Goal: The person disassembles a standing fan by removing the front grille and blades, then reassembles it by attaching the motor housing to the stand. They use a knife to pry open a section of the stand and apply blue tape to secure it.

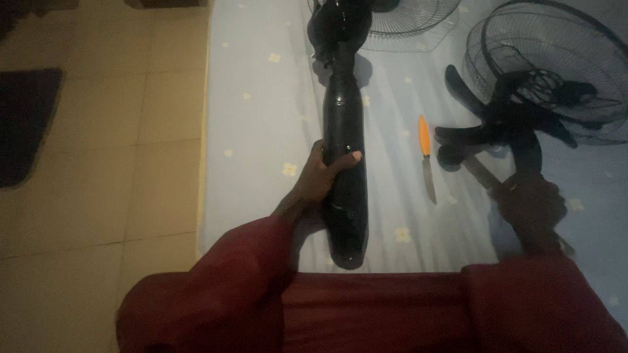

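Note:
My left hand (320, 178) grips a long black fan body (344, 137) that lies lengthwise on the pale blue sheet, its motor head (337, 26) pointing away from me. My right hand (530, 206) is closed around a thin tool with a metal shaft (481, 173) whose tip points toward the black fan blades (487, 131). Between the two hands lies a knife with an orange handle (426, 153), touched by neither hand. Both of my sleeves are dark red.
A black wire fan guard (556, 65) rests at the right behind the blades, another guard (405, 19) at the top. The sheet-covered surface (261, 117) ends at the left, beside a tiled floor (111, 163) with a dark mat (23, 124).

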